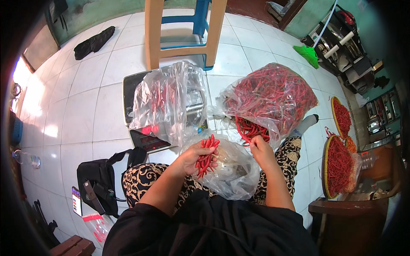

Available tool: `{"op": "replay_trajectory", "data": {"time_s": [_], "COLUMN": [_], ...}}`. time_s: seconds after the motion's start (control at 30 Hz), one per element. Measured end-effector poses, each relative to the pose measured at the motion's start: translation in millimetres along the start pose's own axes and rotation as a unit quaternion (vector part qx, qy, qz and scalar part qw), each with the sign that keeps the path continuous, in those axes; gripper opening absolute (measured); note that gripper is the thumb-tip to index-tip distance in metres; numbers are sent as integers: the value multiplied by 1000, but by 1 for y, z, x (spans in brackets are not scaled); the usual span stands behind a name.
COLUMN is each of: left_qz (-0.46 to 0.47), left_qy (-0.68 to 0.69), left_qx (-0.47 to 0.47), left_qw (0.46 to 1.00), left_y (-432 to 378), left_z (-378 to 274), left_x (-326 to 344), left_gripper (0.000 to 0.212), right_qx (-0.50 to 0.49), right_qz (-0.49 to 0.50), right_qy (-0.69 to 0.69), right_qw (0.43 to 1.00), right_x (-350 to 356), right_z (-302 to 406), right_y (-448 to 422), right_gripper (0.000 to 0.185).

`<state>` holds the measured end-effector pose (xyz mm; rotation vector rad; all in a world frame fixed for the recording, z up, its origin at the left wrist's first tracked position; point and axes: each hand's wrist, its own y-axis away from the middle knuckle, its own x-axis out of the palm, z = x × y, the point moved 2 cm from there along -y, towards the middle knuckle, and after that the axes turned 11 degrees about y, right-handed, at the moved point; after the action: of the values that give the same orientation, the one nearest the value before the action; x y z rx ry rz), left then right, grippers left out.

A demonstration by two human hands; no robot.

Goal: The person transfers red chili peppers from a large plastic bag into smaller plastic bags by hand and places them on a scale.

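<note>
My left hand (199, 158) holds a bunch of red chili peppers (206, 160) above my lap. My right hand (262, 150) is at the mouth of a large clear plastic bag (275, 92) full of red chilies, its fingers closed at the edge of the chilies (251, 129) that show in the opening; whether they grip one is hard to tell. Between my hands a clear plastic bag (233, 169) with pale contents lies on my lap. Ahead to the left, another clear bag (166, 102) with some red chilies inside rests on a digital scale (128, 96).
A tan and blue plastic stool (182, 51) stands beyond the scale. Woven trays of chilies (339, 166) are at the right, near a wooden chair (349, 206). At the left lie a black bag (96, 179), a phone (77, 201) and a plastic bottle (28, 159).
</note>
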<state>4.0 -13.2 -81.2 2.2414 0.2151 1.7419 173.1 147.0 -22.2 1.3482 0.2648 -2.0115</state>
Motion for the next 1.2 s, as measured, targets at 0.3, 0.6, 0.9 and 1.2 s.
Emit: {"op": "replay_trajectory", "data": {"time_s": [0.3, 0.6, 0.9, 1.2], "left_qz": [59, 37, 46, -6], "left_qy": [-30, -200, -253, -75], "left_qx": [-143, -116, -78, 31], "left_qw": [988, 972, 963, 997], "left_y": [6, 7, 9, 5], "left_z": [12, 20, 17, 0], "left_x": [3, 12, 14, 2], "left_gripper": [33, 52, 57, 42], "right_qx": [-324, -192, 90, -204], "right_qz": [62, -13, 271, 91], "right_qy": [122, 15, -614, 4], "right_qw": [936, 981, 736, 975], "right_x": [-5, 27, 49, 29], "right_z": [64, 40, 25, 32], "right_y": [75, 50, 47, 50], "right_gripper": [12, 14, 12, 20]}}
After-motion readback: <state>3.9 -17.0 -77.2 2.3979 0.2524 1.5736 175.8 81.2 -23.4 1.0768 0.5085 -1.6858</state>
